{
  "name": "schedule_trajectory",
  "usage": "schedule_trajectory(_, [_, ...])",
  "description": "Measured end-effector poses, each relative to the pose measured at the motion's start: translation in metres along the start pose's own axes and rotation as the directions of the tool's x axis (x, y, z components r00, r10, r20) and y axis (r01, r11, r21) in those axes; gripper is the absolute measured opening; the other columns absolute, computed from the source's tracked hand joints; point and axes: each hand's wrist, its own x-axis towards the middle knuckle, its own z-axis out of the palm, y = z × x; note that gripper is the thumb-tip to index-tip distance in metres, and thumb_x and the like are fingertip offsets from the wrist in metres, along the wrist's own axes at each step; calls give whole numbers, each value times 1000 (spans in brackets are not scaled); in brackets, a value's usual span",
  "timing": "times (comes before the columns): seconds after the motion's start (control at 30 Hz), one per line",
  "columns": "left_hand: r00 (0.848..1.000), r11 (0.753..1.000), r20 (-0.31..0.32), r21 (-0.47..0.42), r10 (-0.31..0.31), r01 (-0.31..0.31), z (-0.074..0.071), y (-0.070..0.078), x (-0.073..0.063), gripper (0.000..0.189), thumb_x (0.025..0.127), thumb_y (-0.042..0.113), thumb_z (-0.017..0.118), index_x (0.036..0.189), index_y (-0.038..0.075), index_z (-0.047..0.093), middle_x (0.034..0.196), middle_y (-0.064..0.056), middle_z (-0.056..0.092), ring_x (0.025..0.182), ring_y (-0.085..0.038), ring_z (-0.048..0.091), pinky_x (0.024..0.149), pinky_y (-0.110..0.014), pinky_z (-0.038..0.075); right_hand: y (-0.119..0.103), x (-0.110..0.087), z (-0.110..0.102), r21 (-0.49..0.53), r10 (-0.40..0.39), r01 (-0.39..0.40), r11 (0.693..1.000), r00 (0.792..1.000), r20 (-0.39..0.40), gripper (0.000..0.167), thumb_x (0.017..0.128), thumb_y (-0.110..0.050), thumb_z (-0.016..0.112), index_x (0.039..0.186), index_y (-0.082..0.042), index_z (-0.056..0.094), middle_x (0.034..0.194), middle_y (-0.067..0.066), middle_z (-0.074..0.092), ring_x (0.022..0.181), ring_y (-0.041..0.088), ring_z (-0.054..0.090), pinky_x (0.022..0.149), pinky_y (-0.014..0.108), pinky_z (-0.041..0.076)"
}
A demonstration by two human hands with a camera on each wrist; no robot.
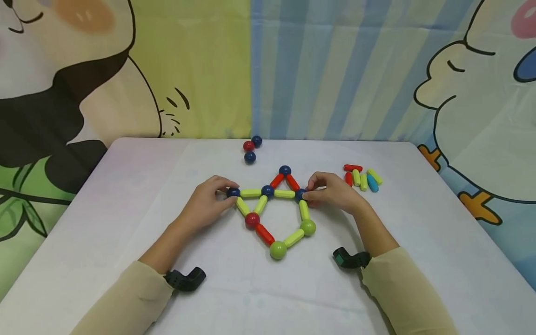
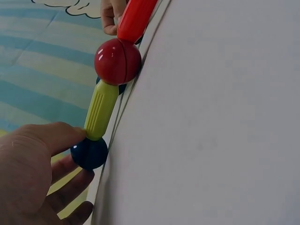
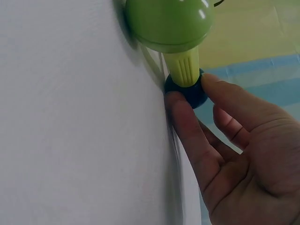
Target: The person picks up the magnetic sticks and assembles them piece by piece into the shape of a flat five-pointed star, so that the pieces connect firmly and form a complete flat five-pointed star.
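Observation:
A flat frame of magnetic rods and balls lies on the white table. My left hand (image 1: 209, 201) pinches the dark blue ball (image 1: 232, 192) at its left corner between thumb and fingers. At the right corner, my right hand (image 1: 335, 191) pinches another blue ball (image 1: 299, 195). Yellow-green rods (image 1: 251, 193) link both to a middle blue ball (image 1: 267, 191). Above, two red rods (image 1: 277, 180) meet at a top blue ball (image 1: 284, 170). Below are a red ball (image 1: 252, 220), a red rod (image 1: 264, 234) and two green balls (image 1: 278, 250), joined with yellow-green rods.
Behind the frame sit a loose red ball (image 1: 249, 146) and two blue balls (image 1: 250, 157). To the right of my right hand lies a small group of red, yellow-green and blue rods (image 1: 363, 182). A cartoon-printed curtain (image 1: 335, 70) hangs along the table's far edge.

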Motion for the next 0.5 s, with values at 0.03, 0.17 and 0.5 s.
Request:
schedule_trajectory(0.03, [1000, 1000, 6, -1, 4, -4, -1, -1, 0, 30, 94, 14, 73, 125, 13, 72, 127, -7, 66, 115, -26, 64, 103, -48, 53, -1, 1, 0, 0, 0, 0, 1000, 1000, -3, 29, 93, -22, 78, 109, -7, 59, 118, 15, 62, 98, 27, 69, 84, 29, 62])
schedule_trajectory(0.17, [999, 1000, 54, 16, -6, 5, -1, -7, 0, 34, 99, 19, 68, 133, 16, 69, 137, -9, 65, 129, -31, 60, 112, -53, 47, -3, 3, 1, 21, 4, -4, 1000, 1000, -5, 29, 93, -19, 77, 111, -6, 58, 119, 16, 61, 100, 27, 69, 85, 30, 62])
schedule_trajectory(0.5, [1000, 997, 24, 83, 0, -2, -1, -18, -5, 37, 100, 25, 66, 137, 22, 68, 143, -11, 64, 144, -39, 44, 123, -68, 18, 2, 0, -6, -53, -19, 8, 999, 979, -204, 27, 99, -25, 70, 120, -10, 62, 116, 14, 65, 88, 27, 69, 76, 29, 62])
